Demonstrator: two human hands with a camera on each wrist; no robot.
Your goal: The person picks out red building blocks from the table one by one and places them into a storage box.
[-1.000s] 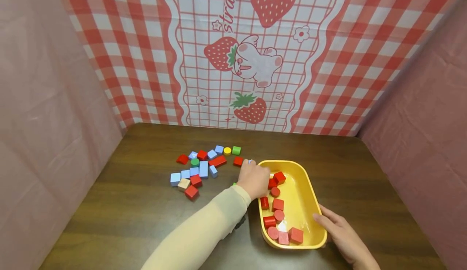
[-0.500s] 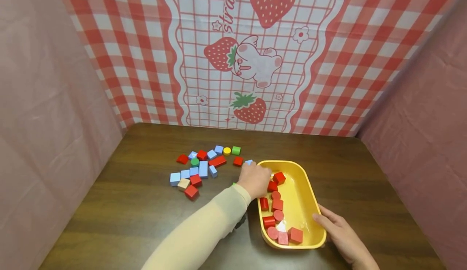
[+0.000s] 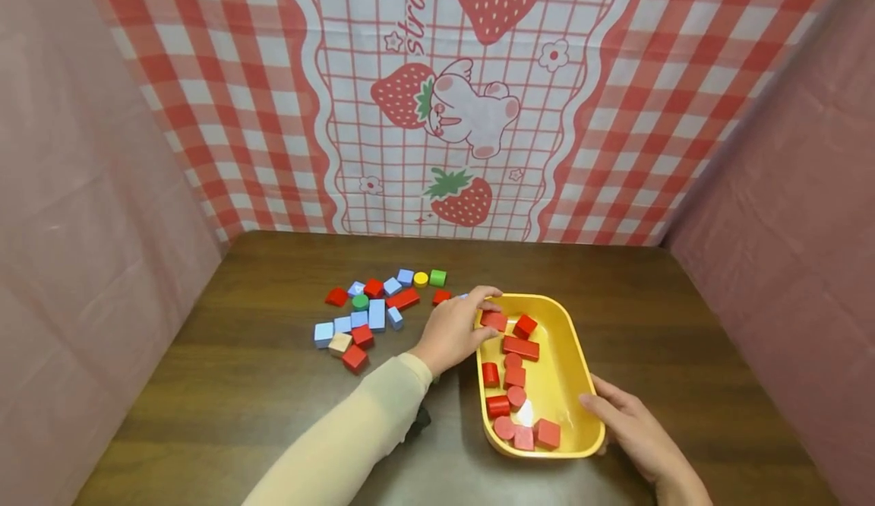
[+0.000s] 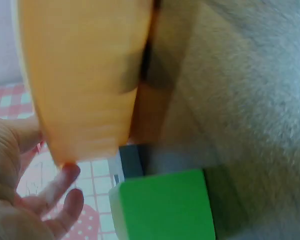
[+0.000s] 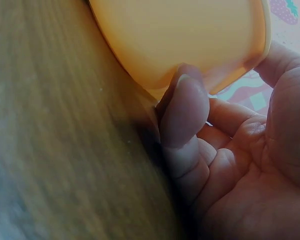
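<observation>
A yellow plastic tub (image 3: 584, 362) stands on the dark wooden table, with several red toy blocks along its left side. My left hand (image 3: 451, 330) is at the tub's far left rim, thumb and fingers apart over the edge. A red block (image 3: 494, 320) lies just inside the tub by those fingers, and a long red block (image 3: 521, 349) lies nearby. In the left wrist view, a green block (image 4: 165, 205) sits below the tub's outer wall (image 4: 85, 75). My right hand (image 3: 636, 430) grips the tub's right rim, thumb over the edge and fingers outside, also visible against its wall (image 5: 180, 40).
Left of the tub lie loose blocks: light blue blocks (image 3: 377, 314), a long red block (image 3: 403, 298), a green cylinder (image 3: 360, 302), a yellow cylinder (image 3: 421, 279), a green block (image 3: 438, 278) and a plain wood block (image 3: 340, 344). A checked cloth (image 3: 253, 111) hangs behind the table.
My left hand has drawn back left and its fingers have spread. Red blocks it covered now show in the tub. The head view has shifted slightly; my right hand keeps its hold.
</observation>
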